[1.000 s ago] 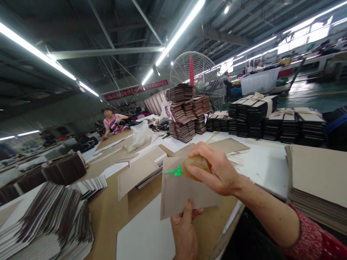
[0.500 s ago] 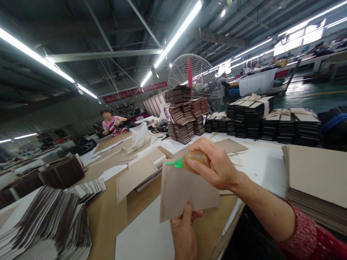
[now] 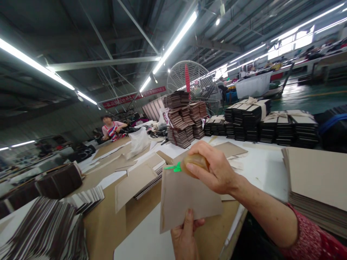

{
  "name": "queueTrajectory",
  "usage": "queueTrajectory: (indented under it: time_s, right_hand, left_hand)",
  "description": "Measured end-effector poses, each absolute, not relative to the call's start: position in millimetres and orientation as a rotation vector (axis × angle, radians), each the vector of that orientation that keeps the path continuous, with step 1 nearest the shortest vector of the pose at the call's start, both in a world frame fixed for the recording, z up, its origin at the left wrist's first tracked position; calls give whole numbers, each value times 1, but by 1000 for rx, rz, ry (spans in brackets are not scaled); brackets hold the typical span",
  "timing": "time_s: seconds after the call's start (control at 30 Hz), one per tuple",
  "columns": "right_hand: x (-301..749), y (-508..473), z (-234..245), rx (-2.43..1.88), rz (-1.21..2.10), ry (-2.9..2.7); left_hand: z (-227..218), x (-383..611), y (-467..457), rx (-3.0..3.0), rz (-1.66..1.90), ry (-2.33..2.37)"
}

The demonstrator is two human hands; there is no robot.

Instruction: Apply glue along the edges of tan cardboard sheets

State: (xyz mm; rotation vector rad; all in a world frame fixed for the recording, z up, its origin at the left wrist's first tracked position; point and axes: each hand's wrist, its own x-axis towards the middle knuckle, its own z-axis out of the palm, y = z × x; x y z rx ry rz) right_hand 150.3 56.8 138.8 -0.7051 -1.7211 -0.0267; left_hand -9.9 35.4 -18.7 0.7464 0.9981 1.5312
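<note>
My right hand is wrapped round a glue bottle, amber and rounded, with a green nozzle pointing left. The nozzle's tip is over the upper left corner of a grey-beige cardboard panel. Below, my left hand grips the panel's lower edge, thumb on the front face and fingers behind. A darker glue-like line runs down the panel's left edge. Just left of it, another cardboard panel lies aslant on a small stack of boards.
Many dark-edged boards lie fanned at lower left. A tall board stack stands at right. Brown bundles and tied black bundles line the table's back, before a large fan. A co-worker is at far left.
The view has shifted slightly. The glue bottle remains at the panel's upper left corner, and both hands keep their holds.
</note>
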Motion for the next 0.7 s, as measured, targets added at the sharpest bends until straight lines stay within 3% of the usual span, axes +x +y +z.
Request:
queueTrajectory:
  time_s: [0.7]
  right_hand:
    - [163,49,147,-810,-42,-1767]
  left_hand:
    - [-18,-9,38,713,1583,1018]
